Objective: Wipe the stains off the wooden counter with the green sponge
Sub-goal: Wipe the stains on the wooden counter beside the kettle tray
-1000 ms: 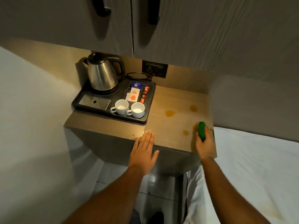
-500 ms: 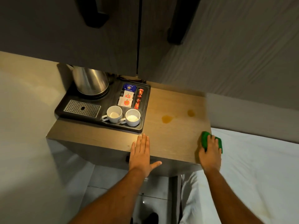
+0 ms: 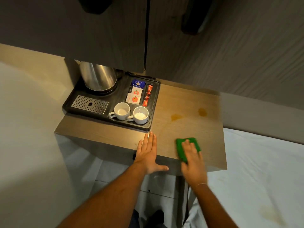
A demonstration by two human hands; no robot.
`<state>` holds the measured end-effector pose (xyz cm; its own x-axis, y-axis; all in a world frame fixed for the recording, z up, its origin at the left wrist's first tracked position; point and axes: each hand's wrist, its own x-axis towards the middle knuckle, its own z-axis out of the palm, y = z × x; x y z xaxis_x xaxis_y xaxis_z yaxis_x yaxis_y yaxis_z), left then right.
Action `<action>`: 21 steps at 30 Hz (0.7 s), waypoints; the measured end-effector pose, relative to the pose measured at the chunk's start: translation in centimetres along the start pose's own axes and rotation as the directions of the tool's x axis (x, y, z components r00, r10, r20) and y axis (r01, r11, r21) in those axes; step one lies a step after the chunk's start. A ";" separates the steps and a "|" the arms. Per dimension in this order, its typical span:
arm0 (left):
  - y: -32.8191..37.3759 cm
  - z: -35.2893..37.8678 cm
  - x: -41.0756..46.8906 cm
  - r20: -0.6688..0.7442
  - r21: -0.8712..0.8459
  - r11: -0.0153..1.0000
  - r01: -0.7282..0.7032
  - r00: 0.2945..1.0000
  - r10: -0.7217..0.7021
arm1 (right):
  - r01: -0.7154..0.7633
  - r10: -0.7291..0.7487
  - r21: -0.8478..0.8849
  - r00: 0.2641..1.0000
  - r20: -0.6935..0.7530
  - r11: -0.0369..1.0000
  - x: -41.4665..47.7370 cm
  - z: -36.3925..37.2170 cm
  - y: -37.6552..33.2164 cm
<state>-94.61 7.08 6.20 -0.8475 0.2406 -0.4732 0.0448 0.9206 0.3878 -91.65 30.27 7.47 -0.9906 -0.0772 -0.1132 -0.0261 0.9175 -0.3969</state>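
Two hands occupy the lower centre of the frame, nearest my viewpoint. My left hand point(image 3: 146, 152) lies flat and released, palm down, on the front edge of the wooden counter point(image 3: 189, 104), grasping nothing; I read it as a brace. My right hand point(image 3: 191, 159), slightly blurred, presses flat on the green sponge point(image 3: 181, 143), fingers spread over its top rather than curled round it. The sponge rests on the counter near the front edge, just right of centre in the frame.

Handling, as I judge it: the sponge looks soft, light and compressible, so it should give under the palm and grip the wood under downward pressure. A flat-palm hold over its middle, as now, seems adequate; pinching its long edges would suit lifting.

Farther back, two amber stains remain: a larger one point(image 3: 176, 116) with a faint curved streak trailing toward the sponge, and a smaller one point(image 3: 202, 111) to its right. I judge the wiping only partly done.

At centre left of the frame, a black tray point(image 3: 69, 106) sits on the counter. It holds two white cups point(image 3: 122, 111), apparently empty, a metal drip grille point(image 3: 89, 104), compartments of sachets point(image 3: 135, 94), and a steel kettle point(image 3: 98, 78) at the back, partly hidden by the grey cabinet point(image 3: 98, 38) across the upper frame.
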 end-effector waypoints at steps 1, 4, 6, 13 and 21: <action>0.0 -0.1 0.1 0.002 0.006 1.000 -0.002 1.000 0.002 | -0.088 0.089 0.012 0.996 -0.030 0.996 1.1 -1.4 1.6; -0.1 0.2 0.1 -0.009 0.012 1.000 -0.004 1.000 0.004 | -0.299 0.299 0.007 0.951 -0.083 0.954 7.2 -6.0 5.6; -0.1 0.4 0.2 -0.026 0.009 1.000 -0.003 1.000 0.003 | -0.358 0.356 0.002 0.929 -0.101 0.934 12.9 -8.4 6.5; -0.1 0.5 0.1 -0.045 0.013 1.000 -0.003 0.999 0.004 | -0.120 0.120 0.017 0.992 0.028 0.993 19.8 -6.0 -1.6; -0.2 0.8 0.0 -0.079 -0.043 0.999 -0.012 0.997 0.008 | 0.233 -0.221 -0.056 0.961 0.164 0.971 9.0 -1.7 -0.6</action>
<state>-94.20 7.10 5.51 -0.8863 0.2231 -0.4059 0.0321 0.9038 0.4267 -100.80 29.69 8.24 -0.9246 -0.3408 -0.1705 -0.2634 0.8949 -0.3603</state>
